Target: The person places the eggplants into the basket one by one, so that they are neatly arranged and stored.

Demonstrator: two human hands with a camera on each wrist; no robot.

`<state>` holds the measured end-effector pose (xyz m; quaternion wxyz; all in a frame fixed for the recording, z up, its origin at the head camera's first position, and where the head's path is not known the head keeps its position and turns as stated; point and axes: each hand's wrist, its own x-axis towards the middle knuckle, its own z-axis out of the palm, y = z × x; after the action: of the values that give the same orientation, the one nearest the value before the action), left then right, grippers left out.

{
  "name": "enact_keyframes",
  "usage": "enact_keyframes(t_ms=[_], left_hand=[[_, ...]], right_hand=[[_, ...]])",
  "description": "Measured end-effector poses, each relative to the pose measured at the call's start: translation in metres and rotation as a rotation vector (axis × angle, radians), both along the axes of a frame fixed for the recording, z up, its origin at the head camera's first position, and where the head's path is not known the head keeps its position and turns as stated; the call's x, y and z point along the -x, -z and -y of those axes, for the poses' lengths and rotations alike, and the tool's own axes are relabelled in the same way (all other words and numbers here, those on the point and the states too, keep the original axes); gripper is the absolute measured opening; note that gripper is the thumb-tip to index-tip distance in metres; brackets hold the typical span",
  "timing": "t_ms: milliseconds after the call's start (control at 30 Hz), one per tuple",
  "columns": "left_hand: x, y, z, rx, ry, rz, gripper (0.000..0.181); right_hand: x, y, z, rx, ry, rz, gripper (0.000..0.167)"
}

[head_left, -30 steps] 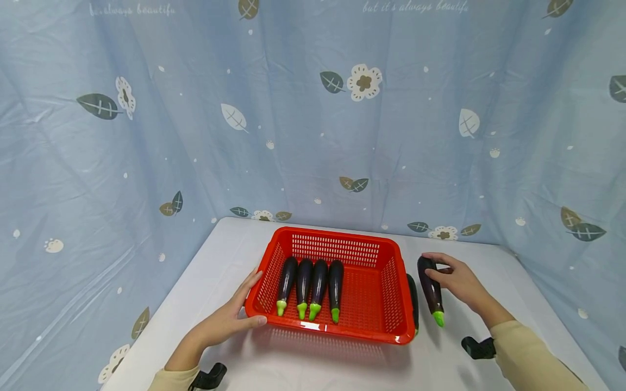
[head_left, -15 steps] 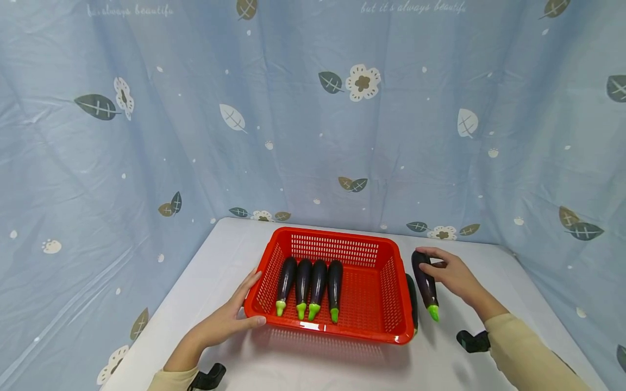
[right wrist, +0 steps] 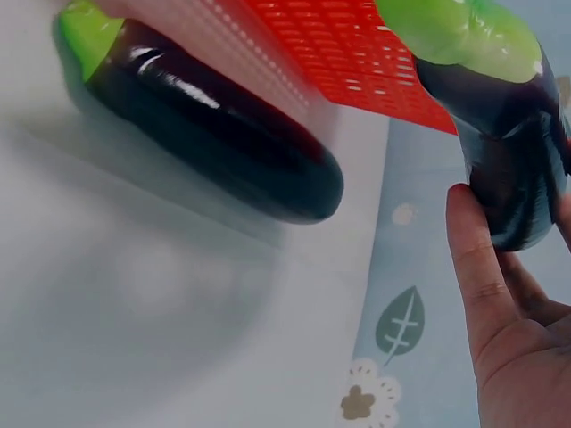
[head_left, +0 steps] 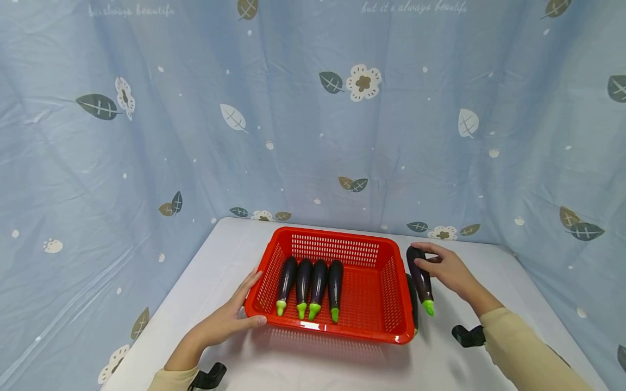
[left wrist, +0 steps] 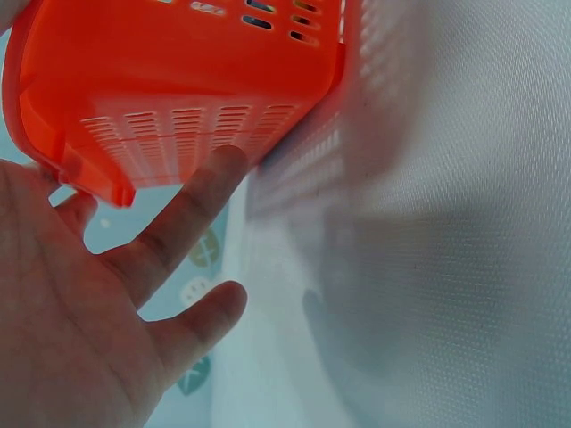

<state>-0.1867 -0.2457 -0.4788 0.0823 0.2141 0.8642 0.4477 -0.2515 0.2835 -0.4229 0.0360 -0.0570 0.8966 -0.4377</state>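
A red plastic basket (head_left: 362, 293) stands on the white table, with several dark purple eggplants (head_left: 320, 282) side by side in its left half. My left hand (head_left: 220, 323) rests against the basket's left front corner, thumb at the front rim, fingers along the left side. The left wrist view shows its fingers fairly straight and spread against the basket wall (left wrist: 178, 71). Past the basket's right side, my right hand (head_left: 447, 271) pinches another eggplant (head_left: 421, 279) above the table, green stem end toward me. One more eggplant (right wrist: 214, 125) lies beside the basket, partly hidden by it in the head view.
The white table (head_left: 303, 369) reaches back to a blue patterned curtain (head_left: 303, 136), which hangs behind and along both sides. A black device (head_left: 468, 336) sits at my right wrist, and a similar one (head_left: 210, 376) at the left wrist.
My right hand has moved left and slightly away from me with its eggplant, closer to the basket's right rim. My left hand and the basket have stayed where they were.
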Motion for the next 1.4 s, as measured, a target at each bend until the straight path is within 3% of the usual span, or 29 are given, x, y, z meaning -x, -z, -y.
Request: enact_keyframes(t_ms=[600,1133,1400], left_hand=[[0.000,-0.002,-0.001,0.014,-0.016,0.028,0.099],[0.000,-0.001,-0.001,0.012,-0.012,0.015,0.099],[-0.001,-0.002,-0.002,0.015,-0.020,0.034,0.099]], right_hand=[[0.011,-0.008,0.020,0.052,-0.022,0.010,0.057],[0.021,-0.010,0.044,0.109,-0.043,0.009,0.055],[0.028,-0.007,0.056,0.085,-0.027,0.025,0.054]])
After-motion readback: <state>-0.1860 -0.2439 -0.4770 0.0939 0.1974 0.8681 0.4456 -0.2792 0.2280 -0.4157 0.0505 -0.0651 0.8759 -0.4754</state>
